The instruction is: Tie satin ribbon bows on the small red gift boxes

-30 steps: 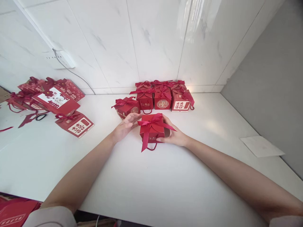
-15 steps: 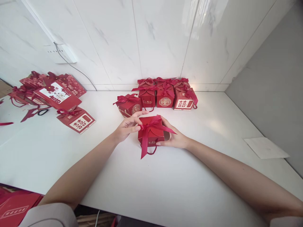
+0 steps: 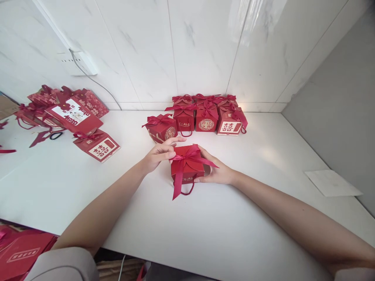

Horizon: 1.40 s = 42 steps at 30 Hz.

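A red gift box (image 3: 187, 160) with petal-like top flaps stands on the white table in front of me. Over its top lies a tied red ribbon (image 3: 178, 179), one tail hanging down the front, another reaching to the right. A dark red cord handle (image 3: 189, 191) droops at its front. My left hand (image 3: 159, 155) pinches a loop of the ribbon between thumb and finger at the box's left edge. Around the right side of the box wraps my right hand (image 3: 216, 169), thumb near the front lower corner, fingers behind.
Behind stand several ribbon-tied red boxes (image 3: 206, 119) by the tiled wall, with another box (image 3: 161, 127) just left of them. On the left lie one box (image 3: 98, 144) and a pile of red bags (image 3: 73, 117). White paper (image 3: 332, 182) lies right.
My left thumb and finger have drawn the ribbon's loop slightly out, and the front tail has shifted a little. My right hand stays on the box. The camera view has shifted slightly.
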### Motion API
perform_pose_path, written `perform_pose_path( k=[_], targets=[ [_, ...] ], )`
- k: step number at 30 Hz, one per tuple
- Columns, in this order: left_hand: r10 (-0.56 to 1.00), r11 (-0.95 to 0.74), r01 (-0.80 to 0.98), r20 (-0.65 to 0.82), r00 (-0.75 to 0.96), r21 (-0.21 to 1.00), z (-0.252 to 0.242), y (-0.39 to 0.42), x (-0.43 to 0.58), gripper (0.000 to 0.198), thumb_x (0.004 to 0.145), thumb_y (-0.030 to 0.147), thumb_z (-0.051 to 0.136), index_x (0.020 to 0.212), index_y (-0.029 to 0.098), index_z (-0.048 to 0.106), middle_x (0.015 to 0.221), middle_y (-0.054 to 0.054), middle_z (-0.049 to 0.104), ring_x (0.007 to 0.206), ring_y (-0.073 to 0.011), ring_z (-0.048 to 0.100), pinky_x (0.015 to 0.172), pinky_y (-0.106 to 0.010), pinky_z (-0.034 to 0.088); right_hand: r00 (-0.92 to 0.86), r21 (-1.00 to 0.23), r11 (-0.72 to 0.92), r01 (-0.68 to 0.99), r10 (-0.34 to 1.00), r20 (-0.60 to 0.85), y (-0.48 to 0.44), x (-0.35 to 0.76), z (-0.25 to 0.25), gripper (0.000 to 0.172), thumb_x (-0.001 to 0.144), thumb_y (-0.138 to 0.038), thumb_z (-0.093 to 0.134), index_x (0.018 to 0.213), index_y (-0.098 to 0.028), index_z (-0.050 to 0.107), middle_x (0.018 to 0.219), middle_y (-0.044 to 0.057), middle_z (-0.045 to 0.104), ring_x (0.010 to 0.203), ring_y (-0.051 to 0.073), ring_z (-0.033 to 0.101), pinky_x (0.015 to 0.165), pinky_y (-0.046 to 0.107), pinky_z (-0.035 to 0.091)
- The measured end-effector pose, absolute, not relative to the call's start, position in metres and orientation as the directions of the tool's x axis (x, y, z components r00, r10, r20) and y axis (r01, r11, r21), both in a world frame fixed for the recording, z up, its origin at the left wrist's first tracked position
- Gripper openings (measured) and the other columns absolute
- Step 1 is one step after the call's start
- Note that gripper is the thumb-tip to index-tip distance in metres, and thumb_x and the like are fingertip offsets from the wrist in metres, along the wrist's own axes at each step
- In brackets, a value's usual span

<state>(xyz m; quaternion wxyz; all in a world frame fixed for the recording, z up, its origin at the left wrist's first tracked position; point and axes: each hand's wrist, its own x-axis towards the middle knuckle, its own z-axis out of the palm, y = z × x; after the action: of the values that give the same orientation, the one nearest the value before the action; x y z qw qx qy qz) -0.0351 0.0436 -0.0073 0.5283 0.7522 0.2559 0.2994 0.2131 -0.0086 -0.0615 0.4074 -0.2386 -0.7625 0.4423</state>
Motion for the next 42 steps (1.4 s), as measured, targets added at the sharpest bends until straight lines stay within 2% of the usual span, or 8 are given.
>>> perform_pose_path(
  k=[5,12,18,23,27,31,38,42],
  targets=[
    [0.807,-0.351,0.219,0.175,0.565,0.911,-0.002,0.039,-0.032,0.041,0.086,0.038,0.061,0.053,0.016,0.052,0.132,-0.008,0.058,0.121,-0.0277,0.053,0.113,-0.047,0.031,-0.584,-0.897,0.439,-0.046,0.717,0.381,-0.009,0.211,-0.062,0.103,0.074,-0.035,0.079,0.153,-0.027,0.014,0.151,0.011,0.037,0.136,0.027,0.042,0.114,0.042,0.035],
    [0.859,-0.423,0.436,0.199,0.472,0.794,0.002,0.026,-0.022,0.037,0.076,0.041,0.072,0.055,0.017,0.052,0.125,-0.007,0.060,0.122,-0.0283,0.052,0.108,-0.048,0.036,-0.586,-0.894,0.447,-0.019,0.719,0.372,-0.010,0.211,-0.063,0.103,0.074,-0.036,0.079,0.153,-0.024,0.014,0.149,0.012,0.039,0.131,0.027,0.048,0.111,0.042,0.039],
    [0.853,-0.462,0.452,0.242,0.463,0.764,0.001,0.022,-0.020,0.035,0.072,0.042,0.076,0.069,0.018,0.051,0.129,-0.010,0.056,0.122,-0.0304,0.051,0.103,-0.047,0.039,-0.600,-0.903,0.430,-0.022,0.716,0.356,-0.012,0.211,-0.058,0.094,0.077,-0.037,0.076,0.151,-0.026,0.019,0.140,0.011,0.049,0.122,0.026,0.055,0.103,0.041,0.047],
    [0.851,-0.415,0.257,0.272,0.450,0.873,-0.018,0.029,-0.020,0.029,0.083,0.042,0.065,0.101,0.022,0.054,0.135,-0.010,0.052,0.132,-0.0292,0.044,0.109,-0.046,0.034,-0.516,-0.880,0.471,0.060,0.769,0.377,-0.009,0.213,-0.062,0.098,0.077,-0.038,0.076,0.153,-0.024,0.016,0.144,0.013,0.046,0.127,0.028,0.051,0.107,0.047,0.043],
    [0.784,-0.323,0.001,0.267,0.561,0.946,-0.043,0.042,-0.022,0.072,0.079,0.050,0.068,0.140,0.029,0.036,0.150,-0.011,0.037,0.139,-0.0311,0.036,0.110,-0.045,0.035,-0.417,-0.880,0.463,0.104,0.824,0.384,-0.004,0.215,-0.068,0.097,0.076,-0.040,0.076,0.153,-0.023,0.019,0.146,0.013,0.045,0.131,0.029,0.047,0.111,0.047,0.039],
    [0.685,-0.311,-0.064,0.270,0.677,0.948,-0.059,0.050,-0.019,0.108,0.062,0.045,0.084,0.150,0.029,0.024,0.155,-0.013,0.032,0.142,-0.0357,0.032,0.114,-0.046,0.033,-0.314,-0.938,0.339,0.066,0.900,0.303,0.001,0.218,-0.071,0.088,0.084,-0.048,0.067,0.154,-0.026,0.018,0.152,0.010,0.040,0.134,0.028,0.046,0.111,0.047,0.040],
    [0.832,-0.278,0.073,0.202,0.516,0.958,-0.070,0.057,-0.011,0.058,0.080,0.042,0.070,0.131,0.019,0.055,0.134,-0.011,0.060,0.126,-0.0334,0.053,0.108,-0.048,0.041,-0.435,-0.957,0.288,0.036,0.866,0.245,0.007,0.225,-0.070,0.076,0.091,-0.054,0.055,0.153,-0.027,0.021,0.154,0.005,0.038,0.135,0.026,0.045,0.114,0.045,0.037],
    [0.883,-0.232,0.034,0.196,0.427,0.972,-0.080,0.063,-0.011,0.052,0.087,0.056,0.055,0.124,0.018,0.062,0.135,-0.009,0.060,0.136,-0.0314,0.043,0.116,-0.045,0.031,-0.440,-0.968,0.247,0.047,0.875,0.202,0.008,0.225,-0.070,0.077,0.093,-0.056,0.050,0.155,-0.027,0.014,0.154,0.005,0.038,0.132,0.024,0.048,0.115,0.044,0.035]
  ],
)
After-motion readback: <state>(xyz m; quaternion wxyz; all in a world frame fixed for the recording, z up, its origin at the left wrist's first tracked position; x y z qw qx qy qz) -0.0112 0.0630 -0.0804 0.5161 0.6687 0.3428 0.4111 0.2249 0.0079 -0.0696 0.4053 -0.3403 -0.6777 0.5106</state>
